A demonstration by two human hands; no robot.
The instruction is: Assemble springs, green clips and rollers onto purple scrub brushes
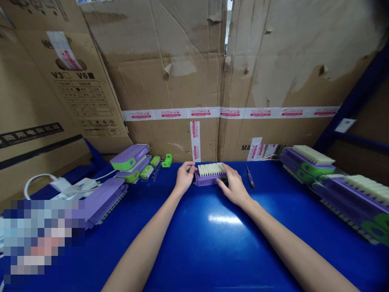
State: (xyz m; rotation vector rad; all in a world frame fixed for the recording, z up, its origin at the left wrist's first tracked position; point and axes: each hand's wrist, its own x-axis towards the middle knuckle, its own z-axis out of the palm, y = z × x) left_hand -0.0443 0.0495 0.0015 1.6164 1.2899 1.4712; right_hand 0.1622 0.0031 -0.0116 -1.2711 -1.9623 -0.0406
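Purple units (129,158) sat stacked on the left of the counter (194,253), then a loose green bracket (167,161). The left hand (184,177) touched the brush block (210,171) mid-counter (couldn't tell if it pinched). Block looked mostly together, leftover steps unclear. The right hand (234,186) held its right end. Screwdriver (250,177) lay beside, bristled units (291,161) far right.

The head camera looks forward — down over the table (197,255).

We are holding a brush (210,170) between our left hand (184,178) and right hand (235,187); a screwdriver (251,178) is lying on the tabletop (197,255) nearby, and more brushes (105,196) are resting at both sides.
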